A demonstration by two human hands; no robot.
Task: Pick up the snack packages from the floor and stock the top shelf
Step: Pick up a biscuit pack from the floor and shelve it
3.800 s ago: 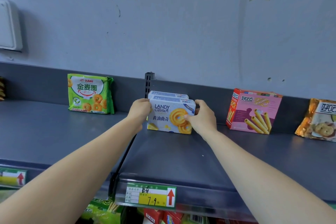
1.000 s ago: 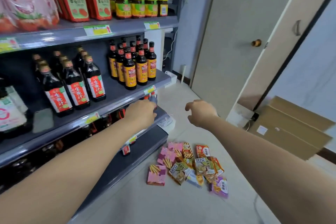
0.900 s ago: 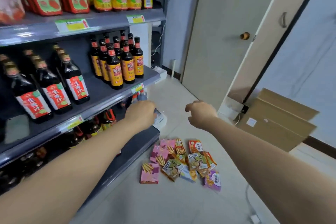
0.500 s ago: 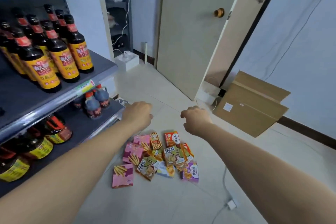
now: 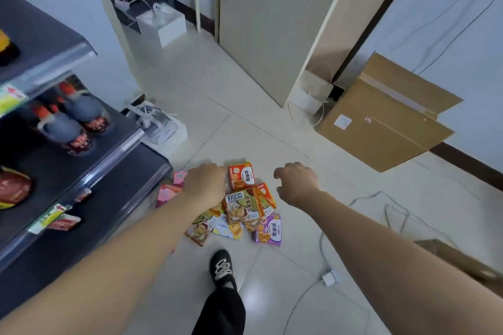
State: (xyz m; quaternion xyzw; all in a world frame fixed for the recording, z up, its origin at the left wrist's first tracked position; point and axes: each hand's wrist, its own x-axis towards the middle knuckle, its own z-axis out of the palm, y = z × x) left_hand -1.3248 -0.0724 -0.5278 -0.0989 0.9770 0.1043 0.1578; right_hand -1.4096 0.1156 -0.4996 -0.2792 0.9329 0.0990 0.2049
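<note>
Trouble lies mostly in the heap itself. The snack packages (image 5: 242,212) lie overlapped on the floor (image 5: 217,90), just beside the foot of the shelf unit (image 5: 114,198), with bags across boxes. A grab at one glossy bag may well drag its neighbours along, or lift two and drop one.

The left hand (image 5: 205,182) hangs over the pink boxes (image 5: 167,193) at the pile's left edge. Its back faces the camera and its fingers fold out of sight, so I cannot tell whether it touches or holds anything. The right hand (image 5: 296,185) hovers near the orange package (image 5: 241,175), fingers loosely curled and holding nothing.

Soft bags probably crush if squeezed hard; the boxes look safer to pinch by their edges. A black shoe (image 5: 221,265) stands just short of the pile, so a step forward could tread on the purple package (image 5: 268,228). White cables (image 5: 392,209) trail across the floor to the right, with a plug adapter (image 5: 329,277) near the foot. They are a likely snag when turning toward the shelf. The top shelf is out of view.

The floor is pale glossy tile, which lets packets skid. Dark bottles (image 5: 79,119) fill a lower shelf at left. A door (image 5: 261,22) stands ahead, and a flattened cardboard box (image 5: 381,122) rests against the right wall.
</note>
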